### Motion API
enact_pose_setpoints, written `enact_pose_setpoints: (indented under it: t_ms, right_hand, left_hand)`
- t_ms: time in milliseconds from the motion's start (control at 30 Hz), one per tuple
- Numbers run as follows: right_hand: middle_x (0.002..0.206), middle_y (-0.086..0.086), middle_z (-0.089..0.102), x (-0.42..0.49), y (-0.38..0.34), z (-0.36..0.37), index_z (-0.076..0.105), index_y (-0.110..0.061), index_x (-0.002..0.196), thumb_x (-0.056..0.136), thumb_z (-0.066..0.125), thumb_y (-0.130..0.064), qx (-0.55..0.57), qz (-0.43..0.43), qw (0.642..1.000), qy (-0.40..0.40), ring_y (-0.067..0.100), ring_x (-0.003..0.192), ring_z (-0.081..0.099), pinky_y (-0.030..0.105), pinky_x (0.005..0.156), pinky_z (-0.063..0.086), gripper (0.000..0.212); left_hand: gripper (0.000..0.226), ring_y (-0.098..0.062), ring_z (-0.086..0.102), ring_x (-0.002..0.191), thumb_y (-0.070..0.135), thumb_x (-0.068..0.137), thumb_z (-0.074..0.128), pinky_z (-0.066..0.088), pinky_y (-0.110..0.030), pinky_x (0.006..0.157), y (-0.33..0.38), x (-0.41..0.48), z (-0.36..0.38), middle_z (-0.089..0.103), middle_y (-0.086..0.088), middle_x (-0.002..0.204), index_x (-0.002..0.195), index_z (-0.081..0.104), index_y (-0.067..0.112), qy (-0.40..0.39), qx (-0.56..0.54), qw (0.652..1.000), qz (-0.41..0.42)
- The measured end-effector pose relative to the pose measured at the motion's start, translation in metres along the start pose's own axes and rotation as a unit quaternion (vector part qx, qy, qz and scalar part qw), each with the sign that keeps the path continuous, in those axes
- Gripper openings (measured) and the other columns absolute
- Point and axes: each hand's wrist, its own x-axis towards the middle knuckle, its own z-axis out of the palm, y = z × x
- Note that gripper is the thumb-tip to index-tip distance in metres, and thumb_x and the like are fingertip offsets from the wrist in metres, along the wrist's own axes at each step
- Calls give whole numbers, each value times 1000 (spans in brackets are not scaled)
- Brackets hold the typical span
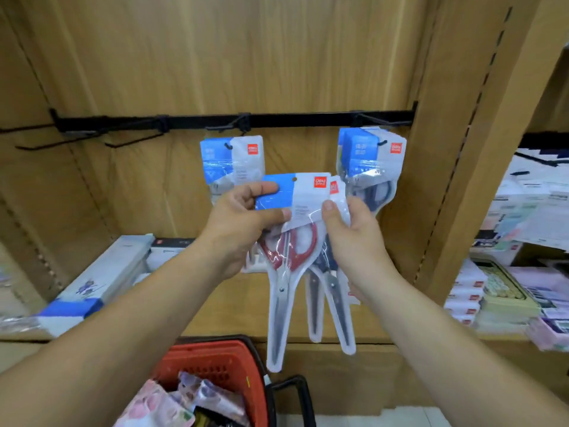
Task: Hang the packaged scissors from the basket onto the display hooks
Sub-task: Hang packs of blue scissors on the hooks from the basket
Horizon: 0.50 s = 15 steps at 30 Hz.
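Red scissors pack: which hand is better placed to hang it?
Probably left. The left hand grips the red scissors pack beside its hang hole; the right hand holds the packs behind.

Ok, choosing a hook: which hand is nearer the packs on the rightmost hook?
Right: the right hand is just below the packs; the left hand is further left.

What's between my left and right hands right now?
In the head view, the red-handled scissors pack, gripped by the left hand, with dark-handled packs behind it in the right hand.
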Motion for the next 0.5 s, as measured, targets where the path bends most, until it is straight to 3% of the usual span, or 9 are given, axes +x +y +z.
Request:
enact_pose_setpoints:
  t_ms: [100,233,333,500]
  right_hand:
    - [97,-8,70,8,-8,31,64,-22,101,108,56,-32,-8,-6,1000,16,5,89,66,35,88,54,14]
    - [98,-2,71,19,-18,59,61,-21,95,109,53,-30,-1,1,999,33,12,86,65,28,77,51,18]
    - [98,0,73,23,-21,74,60,-23,94,109,52,-30,12,3,999,30,17,91,69,34,81,55,19]
    - [100,0,73,24,-19,80,61,-25,98,108,53,-34,0,-4,999,41,19,95,71,44,89,59,15]
  left_hand:
    - [33,-12,63,52,-9,85,78,53,-21,52,16,12,-31,75,-7,78,111,69,9,58,-29,998,22]
    - [22,-10,70,60,2,85,84,55,-20,54,31,28,-65,75,-9,86,98,70,13,128,-44,989,66]
    - [23,-16,73,72,3,85,85,57,-24,59,34,42,-77,75,-15,102,96,69,16,134,-30,986,89]
    - [32,-15,75,88,-1,88,80,60,-26,69,32,58,-77,75,-5,115,113,74,19,111,8,987,115]
